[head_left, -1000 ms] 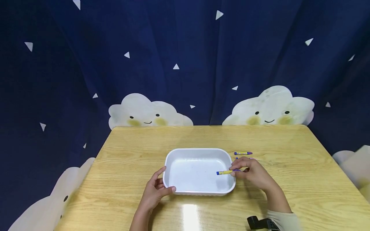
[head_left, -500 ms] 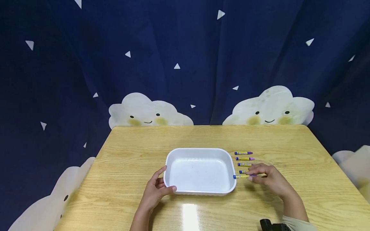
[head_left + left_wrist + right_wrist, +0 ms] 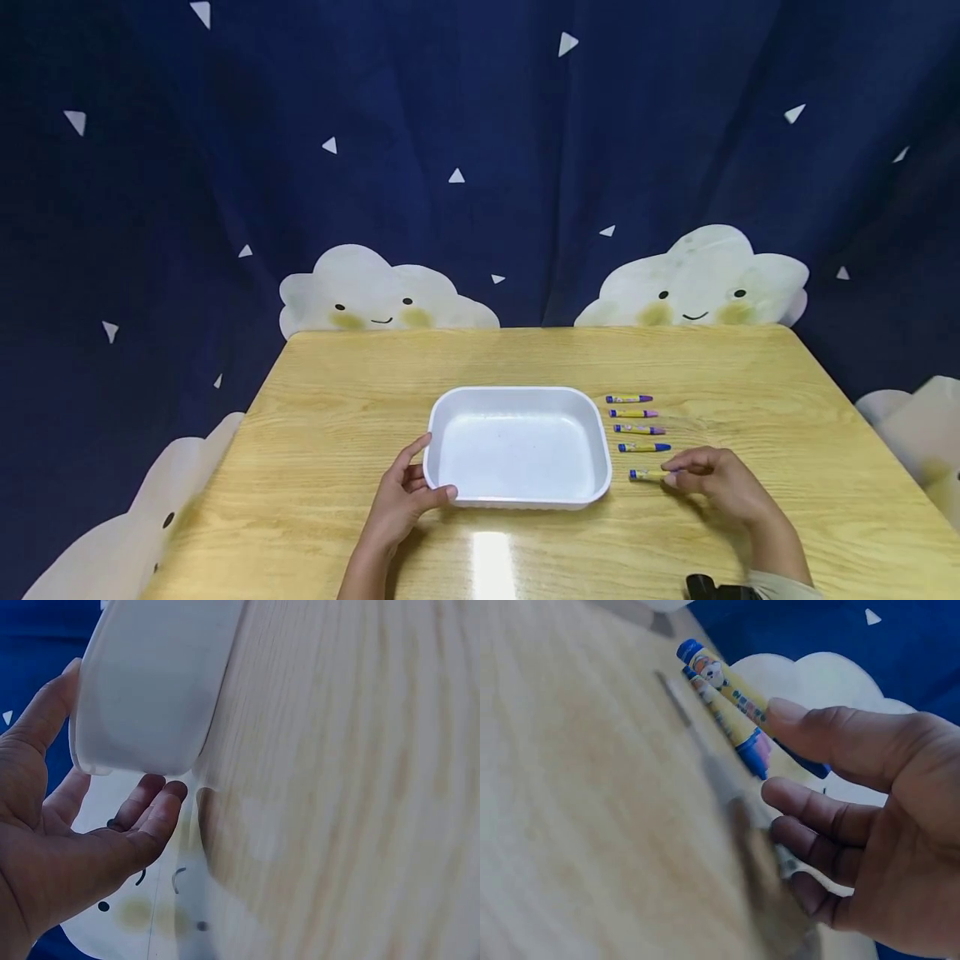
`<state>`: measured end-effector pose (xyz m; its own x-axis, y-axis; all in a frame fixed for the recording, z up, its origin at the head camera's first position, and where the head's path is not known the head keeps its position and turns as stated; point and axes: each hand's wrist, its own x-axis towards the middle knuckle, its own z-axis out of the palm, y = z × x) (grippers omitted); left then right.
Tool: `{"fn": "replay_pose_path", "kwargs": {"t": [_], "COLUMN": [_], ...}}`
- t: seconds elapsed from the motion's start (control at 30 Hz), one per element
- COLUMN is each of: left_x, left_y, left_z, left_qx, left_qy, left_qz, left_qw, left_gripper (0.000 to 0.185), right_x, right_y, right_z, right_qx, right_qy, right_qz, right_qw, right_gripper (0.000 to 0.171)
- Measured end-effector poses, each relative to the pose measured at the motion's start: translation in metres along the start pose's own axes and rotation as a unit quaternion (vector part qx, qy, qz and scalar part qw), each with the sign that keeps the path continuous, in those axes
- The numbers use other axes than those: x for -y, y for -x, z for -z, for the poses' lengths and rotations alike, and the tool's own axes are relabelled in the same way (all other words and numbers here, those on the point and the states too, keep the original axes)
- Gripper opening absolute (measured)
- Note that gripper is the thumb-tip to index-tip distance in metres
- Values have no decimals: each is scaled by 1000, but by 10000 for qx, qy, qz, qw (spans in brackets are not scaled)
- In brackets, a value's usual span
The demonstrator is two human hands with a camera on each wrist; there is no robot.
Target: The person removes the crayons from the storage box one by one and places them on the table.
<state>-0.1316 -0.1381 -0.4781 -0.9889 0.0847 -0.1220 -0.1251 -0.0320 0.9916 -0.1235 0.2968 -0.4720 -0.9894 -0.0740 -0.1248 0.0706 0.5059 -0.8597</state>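
In the head view a white rectangular tray (image 3: 521, 450) stands on the table with nothing inside it. My left hand (image 3: 403, 493) holds its near left corner, thumb on the front rim and index finger along the left side; the left wrist view shows the hand (image 3: 82, 817) against the tray's wall (image 3: 154, 682). To the right of the tray, my right hand (image 3: 712, 483) pinches a yellow-wrapped crayon (image 3: 645, 475) with a blue end, low over the table. Up close, the crayon (image 3: 727, 682) lies under the thumb, its blue point past the thumb.
Beyond the held crayon, several more crayons lie in a row beside the tray, among them a blue one (image 3: 643, 447) and a purple one (image 3: 628, 399). The wooden table (image 3: 360, 367) ends at a dark blue curtain (image 3: 510, 125) with cloud shapes.
My right hand has carried the crayon from above the tray's right side rightward and nearer to me, to beside the row of crayons. The left hand and tray have stayed put.
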Motion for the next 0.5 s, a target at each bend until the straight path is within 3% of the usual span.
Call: {"fn": "replay_pose_path", "kwargs": {"t": [0.13, 0.5], "left_x": [2, 1], "left_y": [1, 2], "left_z": [1, 1], "left_qx": [-40, 47], "left_qy": [-4, -110], "left_qz": [3, -85], "left_qw": [10000, 9999], "left_gripper": [89, 89], "right_x": [-4, -5], "right_y": [-3, -13], "right_z": [-2, -7], "right_qx": [-5, 302], "right_qy": [94, 317], "right_qz": [-130, 132], "right_qw": [9999, 9990], "right_gripper": [23, 15]}}
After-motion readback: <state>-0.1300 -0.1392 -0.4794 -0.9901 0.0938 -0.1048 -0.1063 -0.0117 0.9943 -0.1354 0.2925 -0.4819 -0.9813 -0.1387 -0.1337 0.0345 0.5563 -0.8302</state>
